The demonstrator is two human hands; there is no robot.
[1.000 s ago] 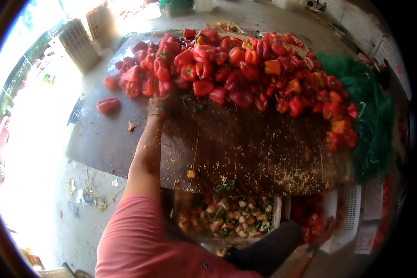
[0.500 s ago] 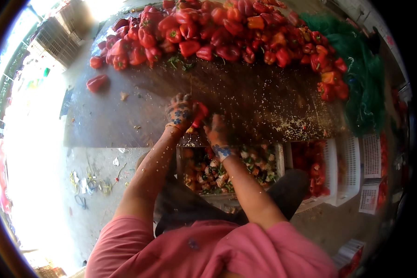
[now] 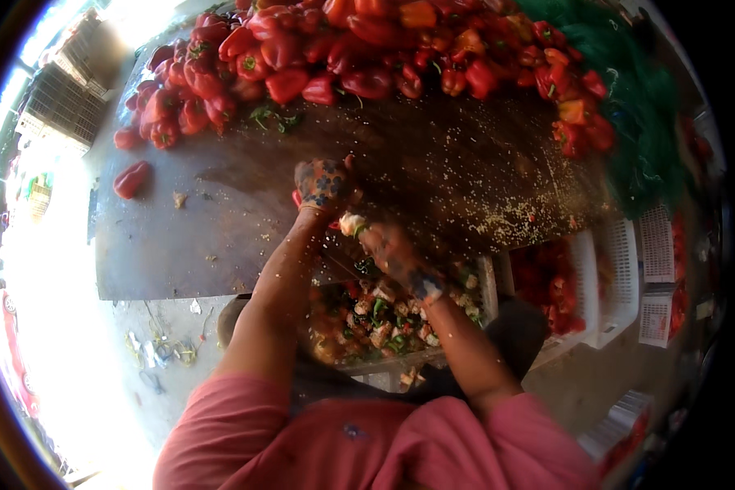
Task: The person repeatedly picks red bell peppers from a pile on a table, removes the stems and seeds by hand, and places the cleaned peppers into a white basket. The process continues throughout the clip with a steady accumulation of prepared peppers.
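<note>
Head view: red pepper (image 3: 314,204) under gloved left hand (image 3: 325,183), right hand (image 3: 390,249) alongside.

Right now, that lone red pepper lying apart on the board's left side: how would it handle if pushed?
The lone red pepper looks rounded and glossy, so it would probably roll or skid unevenly on the dark board. Likely light for its size, being hollow, and firm rather than floppy.

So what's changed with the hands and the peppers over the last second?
The left hand has come back from the pepper pile with a red pepper; the right hand has come up beside it and pulls out the pale core. The pile, the table and the scrap crate stayed put.
</note>
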